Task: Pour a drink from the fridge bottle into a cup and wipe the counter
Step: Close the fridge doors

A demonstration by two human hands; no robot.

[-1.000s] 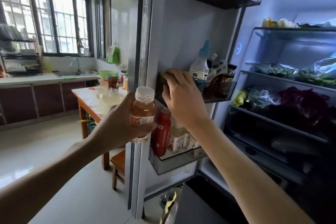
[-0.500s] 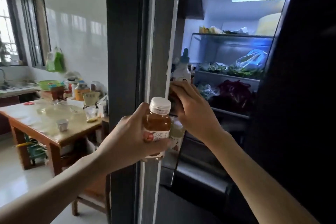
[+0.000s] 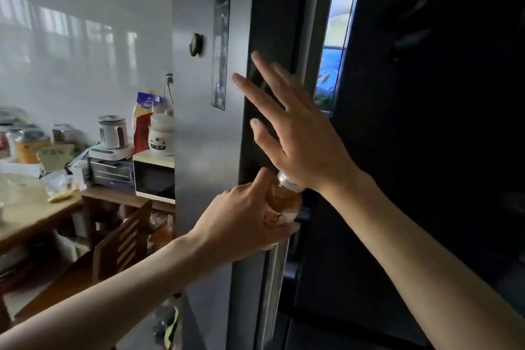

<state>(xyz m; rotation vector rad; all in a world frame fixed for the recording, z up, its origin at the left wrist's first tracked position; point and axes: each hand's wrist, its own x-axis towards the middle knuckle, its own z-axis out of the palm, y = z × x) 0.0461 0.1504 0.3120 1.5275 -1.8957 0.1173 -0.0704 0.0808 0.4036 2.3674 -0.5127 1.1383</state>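
My left hand is closed around a small clear bottle of amber drink with a white label; its cap is hidden behind my right wrist. My right hand is open with fingers spread, flat against the dark edge of the grey fridge door. The door stands almost closed, and only a narrow lit strip of the fridge interior shows. The dark right fridge door is shut. No cup can be made out clearly.
A wooden table with jars and bags stands at the left, a wooden chair beside it. A microwave, a small oven and kitchen appliances sit on a low shelf against the wall.
The fridge door has swung from wide open to nearly closed. My right hand left the door shelf and now presses flat on the door. The bottle stayed in my left hand.
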